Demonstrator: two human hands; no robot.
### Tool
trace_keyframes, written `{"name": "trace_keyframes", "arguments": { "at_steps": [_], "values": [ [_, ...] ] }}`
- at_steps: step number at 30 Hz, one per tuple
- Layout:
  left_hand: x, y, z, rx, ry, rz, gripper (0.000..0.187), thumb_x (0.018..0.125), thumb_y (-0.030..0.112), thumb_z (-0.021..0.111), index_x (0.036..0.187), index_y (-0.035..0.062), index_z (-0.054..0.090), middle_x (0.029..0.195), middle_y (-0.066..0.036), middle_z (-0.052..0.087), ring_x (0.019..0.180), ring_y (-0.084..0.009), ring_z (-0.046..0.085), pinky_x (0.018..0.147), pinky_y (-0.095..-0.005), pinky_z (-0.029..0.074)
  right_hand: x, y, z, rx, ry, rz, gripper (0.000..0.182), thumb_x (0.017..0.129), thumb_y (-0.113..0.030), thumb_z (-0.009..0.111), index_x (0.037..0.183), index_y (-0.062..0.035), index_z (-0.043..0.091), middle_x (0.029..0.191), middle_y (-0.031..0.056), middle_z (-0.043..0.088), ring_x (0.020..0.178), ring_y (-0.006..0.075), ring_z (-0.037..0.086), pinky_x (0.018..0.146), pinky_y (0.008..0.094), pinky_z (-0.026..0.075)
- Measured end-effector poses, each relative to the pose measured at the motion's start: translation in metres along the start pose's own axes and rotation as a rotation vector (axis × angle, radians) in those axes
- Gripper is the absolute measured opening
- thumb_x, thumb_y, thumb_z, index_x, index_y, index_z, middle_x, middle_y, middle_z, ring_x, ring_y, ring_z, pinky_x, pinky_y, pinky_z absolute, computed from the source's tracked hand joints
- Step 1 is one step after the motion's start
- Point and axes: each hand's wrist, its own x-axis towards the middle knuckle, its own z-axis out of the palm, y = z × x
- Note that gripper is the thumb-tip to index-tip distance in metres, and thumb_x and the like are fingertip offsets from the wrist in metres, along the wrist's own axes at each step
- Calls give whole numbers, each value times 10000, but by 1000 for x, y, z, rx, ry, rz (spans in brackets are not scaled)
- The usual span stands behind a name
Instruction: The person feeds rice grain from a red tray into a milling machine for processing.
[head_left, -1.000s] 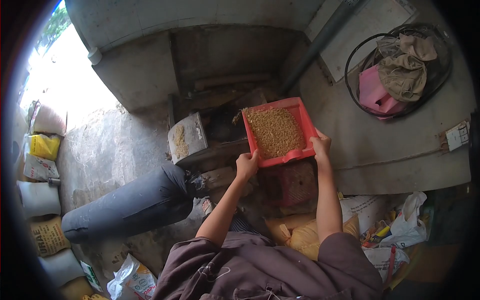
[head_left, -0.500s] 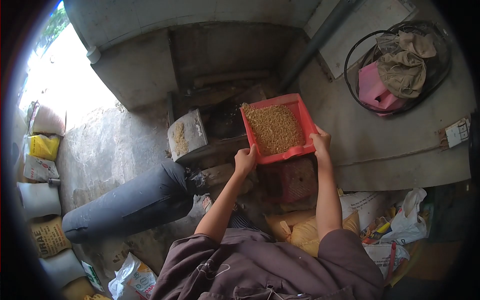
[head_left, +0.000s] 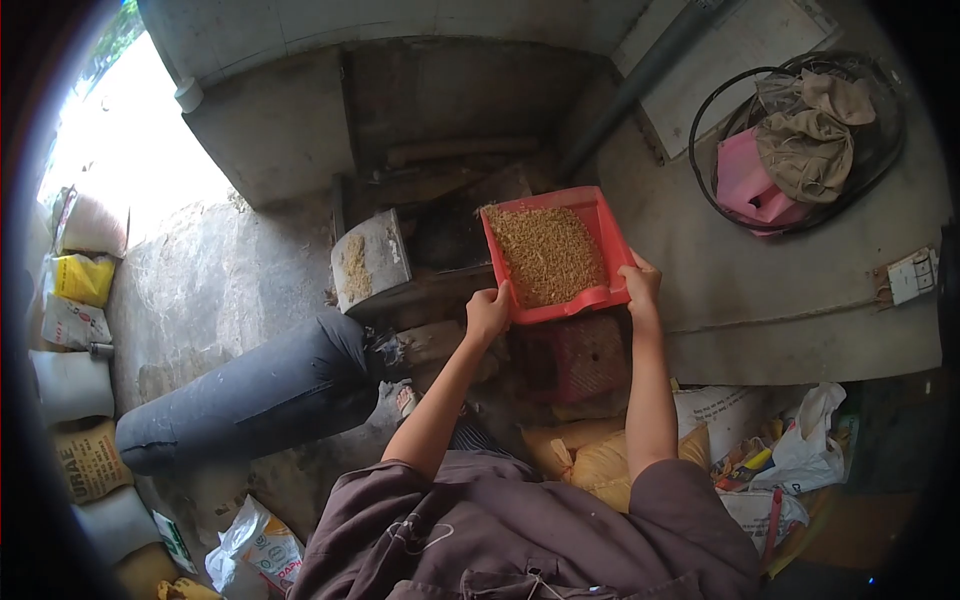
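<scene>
A red tray [head_left: 617, 262] shaped like a dustpan is full of small tan grains [head_left: 548, 256]. My left hand [head_left: 488, 310] grips its near left corner, and my right hand [head_left: 641, 280] grips its right side near the handle end. Some grains lie at the tray's far left edge. Left of the tray, a pale slab [head_left: 385, 262] carries a small patch of the same tan material. Below the tray is a dark red perforated plastic object [head_left: 592, 362].
A long dark grey roll [head_left: 245, 400] lies on the floor at left. Sacks [head_left: 88, 460] line the left edge; yellow sacks [head_left: 602, 468] and plastic bags [head_left: 808, 445] are at lower right. A dark pipe [head_left: 625, 100] slants down behind. Pink and tan cloths [head_left: 808, 155] hang at upper right.
The view has shifted slightly. Both hands still hold the tray, which stays nearly in the same place with its grains.
</scene>
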Motion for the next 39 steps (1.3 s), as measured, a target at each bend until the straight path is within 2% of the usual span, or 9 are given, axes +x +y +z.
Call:
{"name": "trace_keyframes", "arguments": {
  "at_steps": [11, 13, 14, 16, 19, 23, 25, 31, 39],
  "values": [
    [3, -10, 4, -42, 53, 13, 486, 883, 387, 475, 681, -39, 592, 581, -133, 599, 465, -197, 605, 443, -297, 484, -3, -3, -1, 33, -3, -8, 536, 632, 85, 475, 1164, 54, 533, 913, 80, 633, 693, 90, 564, 626, 197, 441],
    [8, -16, 5, 134, 164, 209, 476, 881, 381, 480, 692, -40, 594, 585, -135, 599, 477, -199, 613, 449, -295, 496, -4, -1, 2, 31, 4, -12, 535, 633, 84, 477, 1164, 56, 532, 920, 84, 633, 701, 92, 568, 634, 197, 442],
    [10, -21, 6, 134, 162, 207, 476, 881, 381, 480, 692, -40, 594, 585, -135, 599, 477, -199, 613, 449, -295, 496, -5, 0, 2, 26, 15, -18, 533, 634, 84, 478, 1164, 58, 531, 927, 88, 632, 710, 94, 571, 641, 197, 443],
    [0, -7, 3, -71, 64, -1, 469, 876, 373, 490, 688, -44, 588, 596, -141, 604, 515, -209, 624, 482, -309, 495, -6, -1, 0, 10, 23, -17, 534, 634, 85, 478, 1165, 57, 531, 929, 90, 633, 712, 96, 572, 643, 199, 445],
    [1, -7, 3, 23, 107, 72, 456, 871, 359, 501, 673, -46, 577, 597, -152, 602, 530, -210, 626, 500, -320, 490, -7, -5, 4, 2, 24, -14, 535, 634, 85, 479, 1166, 56, 530, 933, 92, 632, 717, 99, 575, 649, 203, 448],
    [-2, -3, 2, -20, 91, 32, 437, 867, 342, 511, 671, -43, 580, 584, -158, 598, 513, -209, 619, 497, -323, 483, -11, -8, 4, -6, 17, -11, 533, 632, 82, 483, 1163, 52, 536, 935, 91, 632, 722, 103, 579, 653, 204, 449],
    [3, -9, 2, 203, 142, 187, 419, 865, 325, 520, 664, -37, 582, 562, -145, 592, 478, -204, 609, 463, -316, 480, -11, -11, 5, -3, 10, -3, 530, 633, 81, 484, 1159, 51, 539, 935, 91, 632, 724, 105, 581, 656, 206, 449],
    [0, -1, 1, 90, 57, 41, 413, 861, 326, 528, 683, -42, 592, 554, -128, 590, 475, -205, 607, 461, -319, 477, -6, -5, 2, -21, 30, -18, 525, 631, 81, 486, 1151, 46, 549, 928, 86, 633, 717, 100, 575, 648, 203, 448],
    [-1, 3, -2, 62, 94, 78, 408, 858, 327, 535, 700, -43, 602, 563, -123, 596, 469, -193, 603, 458, -309, 477, -8, -9, -2, -5, 31, 22, 536, 619, 86, 488, 1149, 44, 552, 909, 81, 634, 692, 92, 563, 629, 202, 444]
  ]
}}
